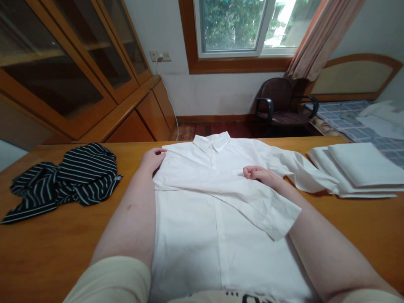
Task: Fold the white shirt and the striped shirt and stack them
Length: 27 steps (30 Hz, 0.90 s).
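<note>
A white button-up shirt [186, 227] lies front up on the table, its collar [212, 142] toward the far edge. One sleeve [233, 195] is folded across the chest, its cuff end near my right forearm. The other sleeve [293, 166] stretches out to the right. My left hand [153, 160] pinches the shirt at the shoulder on the left side, thumb partly hidden. With curled fingers, my right hand [260, 174] grips the upper edge of the folded sleeve at mid-chest.
On the left of the wooden table [38, 252] lies a crumpled black-and-white striped cloth [85, 172]. Folded white cloths [362, 166] are stacked at the right, touching the outstretched sleeve. Beyond the table are an armchair [277, 101], a bed [347, 113] and a glass-fronted cabinet [110, 97].
</note>
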Tool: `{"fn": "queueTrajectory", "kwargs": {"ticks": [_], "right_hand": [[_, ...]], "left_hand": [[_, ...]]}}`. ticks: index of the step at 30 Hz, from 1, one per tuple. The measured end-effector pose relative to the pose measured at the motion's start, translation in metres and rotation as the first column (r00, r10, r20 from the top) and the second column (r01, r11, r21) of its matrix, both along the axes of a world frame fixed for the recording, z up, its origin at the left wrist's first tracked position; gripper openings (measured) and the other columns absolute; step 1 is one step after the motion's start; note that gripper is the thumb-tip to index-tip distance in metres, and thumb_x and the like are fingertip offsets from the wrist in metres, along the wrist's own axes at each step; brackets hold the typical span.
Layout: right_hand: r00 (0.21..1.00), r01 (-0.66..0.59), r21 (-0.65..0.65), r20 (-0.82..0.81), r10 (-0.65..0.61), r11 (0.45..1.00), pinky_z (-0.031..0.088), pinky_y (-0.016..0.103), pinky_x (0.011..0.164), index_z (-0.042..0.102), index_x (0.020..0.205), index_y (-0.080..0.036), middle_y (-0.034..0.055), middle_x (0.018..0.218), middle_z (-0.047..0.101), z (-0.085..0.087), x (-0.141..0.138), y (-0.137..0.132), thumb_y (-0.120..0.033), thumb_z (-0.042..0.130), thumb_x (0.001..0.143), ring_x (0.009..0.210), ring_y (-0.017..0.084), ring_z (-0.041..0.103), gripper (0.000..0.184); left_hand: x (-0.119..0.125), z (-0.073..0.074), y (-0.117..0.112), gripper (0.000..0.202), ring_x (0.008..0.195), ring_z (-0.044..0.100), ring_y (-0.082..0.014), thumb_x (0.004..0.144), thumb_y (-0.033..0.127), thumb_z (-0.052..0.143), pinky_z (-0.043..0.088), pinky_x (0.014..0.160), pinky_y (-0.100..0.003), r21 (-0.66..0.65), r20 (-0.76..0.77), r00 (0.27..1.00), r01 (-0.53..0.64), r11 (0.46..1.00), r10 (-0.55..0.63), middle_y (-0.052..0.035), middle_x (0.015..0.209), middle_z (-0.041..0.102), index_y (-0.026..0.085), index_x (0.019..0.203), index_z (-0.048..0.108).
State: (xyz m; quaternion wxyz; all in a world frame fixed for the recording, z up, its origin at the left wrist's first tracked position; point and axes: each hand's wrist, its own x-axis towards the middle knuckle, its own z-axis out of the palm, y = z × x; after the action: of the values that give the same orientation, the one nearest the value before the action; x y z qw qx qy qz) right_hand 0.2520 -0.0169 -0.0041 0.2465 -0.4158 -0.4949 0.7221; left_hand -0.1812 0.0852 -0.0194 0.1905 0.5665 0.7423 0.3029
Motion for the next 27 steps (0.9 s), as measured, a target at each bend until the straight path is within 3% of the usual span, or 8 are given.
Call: {"fn": "queueTrajectory", "kwargs": {"ticks": [3, 6, 10, 13, 17, 23, 25, 27], "right_hand": [[0.998, 0.046, 0.032, 0.044, -0.047, 0.998, 0.022, 0.022, 0.045, 0.053, 0.070, -0.018, -0.0055, 0.055, 0.044, 0.004, -0.001, -0.002, -0.023, 0.057, 0.061, 0.048, 0.008, 0.036, 0.011], [0.974, 0.174, 0.126, 0.121, -0.189, 0.977, 0.025, 0.022, 0.047, 0.055, 0.075, -0.019, -0.0051, 0.059, 0.046, 0.007, -0.002, -0.003, -0.027, 0.060, 0.065, 0.052, 0.009, 0.039, 0.014], [0.912, 0.344, 0.185, 0.167, -0.374, 0.921, 0.028, 0.023, 0.050, 0.056, 0.080, -0.020, -0.0049, 0.063, 0.049, 0.010, -0.004, -0.004, -0.034, 0.066, 0.066, 0.054, 0.010, 0.042, 0.023], [0.933, 0.290, 0.191, 0.161, -0.321, 0.938, 0.033, 0.023, 0.054, 0.058, 0.088, -0.020, -0.0034, 0.071, 0.054, 0.012, -0.005, -0.003, -0.037, 0.068, 0.068, 0.060, 0.011, 0.047, 0.028], [0.972, 0.119, 0.203, 0.175, -0.156, 0.972, 0.034, 0.021, 0.055, 0.058, 0.096, -0.019, -0.0029, 0.076, 0.055, 0.009, 0.000, 0.000, -0.033, 0.075, 0.064, 0.064, 0.010, 0.050, 0.038], [0.985, -0.155, 0.018, -0.069, 0.156, 0.988, 0.023, 0.017, 0.043, 0.052, 0.090, -0.018, -0.0088, 0.063, 0.044, 0.002, 0.011, 0.002, -0.024, 0.077, 0.058, 0.046, 0.003, 0.033, 0.041], [0.978, -0.188, -0.009, -0.088, 0.186, 0.982, 0.020, 0.017, 0.043, 0.051, 0.085, -0.018, -0.0094, 0.060, 0.040, 0.002, 0.012, 0.001, -0.022, 0.075, 0.057, 0.046, 0.003, 0.030, 0.038], [0.991, -0.119, -0.017, -0.059, 0.117, 0.993, 0.021, 0.018, 0.044, 0.050, 0.083, -0.018, -0.0086, 0.060, 0.039, 0.003, 0.011, 0.000, -0.021, 0.069, 0.061, 0.048, 0.004, 0.031, 0.029]], "left_hand": [[-0.003, 0.004, -0.004, 0.046, 0.079, 0.064, -0.0187, 0.068, 0.031, 0.067, 0.049, 0.074, -0.028, -0.026, 0.108, 0.992, 0.069, 0.997, -0.066, -0.0058, 0.095, 0.070, 0.021, 0.112, 0.067], [-0.007, 0.005, -0.007, 0.058, 0.073, 0.064, -0.0178, 0.067, 0.031, 0.068, 0.051, 0.069, -0.028, -0.061, 0.161, 0.983, 0.099, 0.993, -0.088, -0.0058, 0.093, 0.070, 0.022, 0.124, 0.060], [-0.008, 0.001, -0.003, 0.060, 0.081, 0.066, -0.0194, 0.069, 0.026, 0.067, 0.052, 0.079, -0.031, -0.052, 0.052, 0.996, 0.076, 0.996, -0.073, -0.0065, 0.094, 0.069, 0.021, 0.128, 0.058], [-0.009, -0.003, 0.002, 0.057, 0.095, 0.064, -0.0215, 0.070, 0.022, 0.067, 0.048, 0.091, -0.033, -0.024, -0.082, 0.992, 0.099, 0.995, -0.100, -0.0082, 0.104, 0.069, 0.020, 0.126, 0.059], [-0.011, -0.007, 0.005, 0.054, 0.103, 0.062, -0.0234, 0.073, 0.020, 0.066, 0.046, 0.095, -0.034, -0.021, -0.150, 0.978, 0.141, 0.990, -0.143, -0.0100, 0.117, 0.066, 0.020, 0.126, 0.060], [-0.013, -0.011, 0.007, 0.054, 0.103, 0.063, -0.0220, 0.074, 0.019, 0.063, 0.046, 0.095, -0.033, -0.022, -0.119, 0.982, 0.147, 0.989, -0.149, -0.0106, 0.118, 0.065, 0.018, 0.128, 0.057], [-0.013, -0.012, 0.008, 0.054, 0.104, 0.062, -0.0217, 0.074, 0.018, 0.063, 0.045, 0.096, -0.032, -0.021, -0.116, 0.982, 0.148, 0.989, -0.149, -0.0104, 0.120, 0.064, 0.018, 0.128, 0.057], [-0.011, -0.014, 0.008, 0.054, 0.104, 0.062, -0.0217, 0.074, 0.018, 0.062, 0.045, 0.096, -0.032, -0.019, -0.126, 0.981, 0.145, 0.989, -0.146, -0.0107, 0.120, 0.064, 0.017, 0.128, 0.058]]}}
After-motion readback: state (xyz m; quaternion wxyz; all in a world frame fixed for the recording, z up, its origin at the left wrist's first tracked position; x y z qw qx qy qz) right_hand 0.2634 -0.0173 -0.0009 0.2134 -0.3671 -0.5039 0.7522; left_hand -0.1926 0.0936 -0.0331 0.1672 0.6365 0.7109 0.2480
